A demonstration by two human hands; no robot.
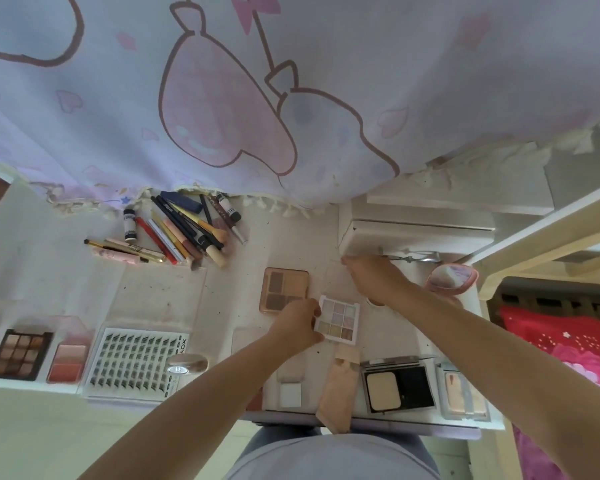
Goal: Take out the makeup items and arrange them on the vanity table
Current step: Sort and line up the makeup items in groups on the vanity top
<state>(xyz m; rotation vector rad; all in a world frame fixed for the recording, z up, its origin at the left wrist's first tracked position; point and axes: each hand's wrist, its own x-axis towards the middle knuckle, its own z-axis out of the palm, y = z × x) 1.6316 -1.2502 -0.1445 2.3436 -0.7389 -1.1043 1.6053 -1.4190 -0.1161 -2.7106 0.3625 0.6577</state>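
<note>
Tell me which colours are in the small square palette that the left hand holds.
Pastel shades, lilac, pale green, pink and yellow, in a white frame: small square palette, head view.

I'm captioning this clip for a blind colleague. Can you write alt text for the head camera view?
Seen from above, a person's left hand grips a small pastel eyeshadow palette on a white vanity table, while the right hand reaches toward a white drawer box. Brushes and pencils, other palettes and a lash tray lie around.
</note>
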